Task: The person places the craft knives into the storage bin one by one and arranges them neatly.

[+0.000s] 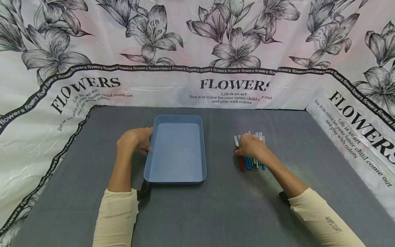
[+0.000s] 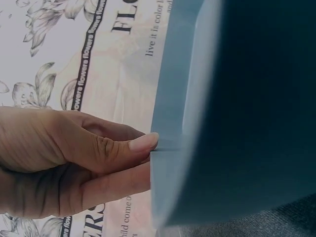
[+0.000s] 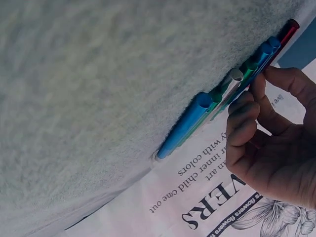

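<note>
My left hand (image 1: 137, 140) is at the left side of a blue rectangular tray (image 1: 176, 178), which holds nothing. In the left wrist view, thumb and fingers (image 2: 144, 142) pinch the tray's rim (image 2: 168, 98). To the tray's right, my right hand (image 1: 253, 146) reaches over a row of slim marker pens with whitish caps. Its thumb and index finger come together on the red marker pen (image 1: 241, 164) at the row's left end. Blue marker pens (image 3: 185, 126), green ones and a silvery one (image 3: 237, 75) lie side by side below the hand, partly hidden by it.
Grey cloth (image 1: 176, 216) covers the table under the tray and pens. A white floral sheet with printed lettering (image 1: 234, 84) rises behind the table and runs along both sides. Dark wrist straps (image 1: 144, 191) show at the sleeves.
</note>
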A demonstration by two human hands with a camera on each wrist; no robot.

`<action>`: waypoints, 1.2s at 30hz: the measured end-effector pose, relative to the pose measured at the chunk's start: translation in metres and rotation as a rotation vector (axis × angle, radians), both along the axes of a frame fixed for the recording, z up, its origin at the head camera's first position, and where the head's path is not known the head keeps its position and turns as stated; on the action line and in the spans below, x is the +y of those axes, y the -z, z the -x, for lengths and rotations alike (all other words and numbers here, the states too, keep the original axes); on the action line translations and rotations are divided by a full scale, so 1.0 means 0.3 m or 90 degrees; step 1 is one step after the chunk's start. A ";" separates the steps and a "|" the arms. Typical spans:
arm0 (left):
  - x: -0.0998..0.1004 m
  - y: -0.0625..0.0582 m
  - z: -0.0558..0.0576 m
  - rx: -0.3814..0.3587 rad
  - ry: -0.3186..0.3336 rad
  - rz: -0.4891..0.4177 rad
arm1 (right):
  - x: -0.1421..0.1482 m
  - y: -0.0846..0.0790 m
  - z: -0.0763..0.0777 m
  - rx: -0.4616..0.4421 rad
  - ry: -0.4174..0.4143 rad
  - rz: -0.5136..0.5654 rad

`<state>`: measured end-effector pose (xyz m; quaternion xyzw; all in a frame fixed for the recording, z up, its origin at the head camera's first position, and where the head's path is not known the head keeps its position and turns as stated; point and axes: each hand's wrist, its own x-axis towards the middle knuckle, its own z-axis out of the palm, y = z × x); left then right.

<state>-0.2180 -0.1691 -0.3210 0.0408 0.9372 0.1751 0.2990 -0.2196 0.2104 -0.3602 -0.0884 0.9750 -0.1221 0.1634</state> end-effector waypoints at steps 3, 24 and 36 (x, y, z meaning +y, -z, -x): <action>0.001 0.002 0.003 -0.016 -0.008 0.002 | 0.000 0.002 0.000 0.002 0.001 0.008; 0.008 -0.006 0.012 -0.041 -0.036 0.003 | 0.027 -0.065 -0.008 -0.007 0.055 0.185; 0.000 0.010 0.006 -0.044 -0.033 -0.023 | -0.086 -0.107 -0.024 0.021 0.029 0.261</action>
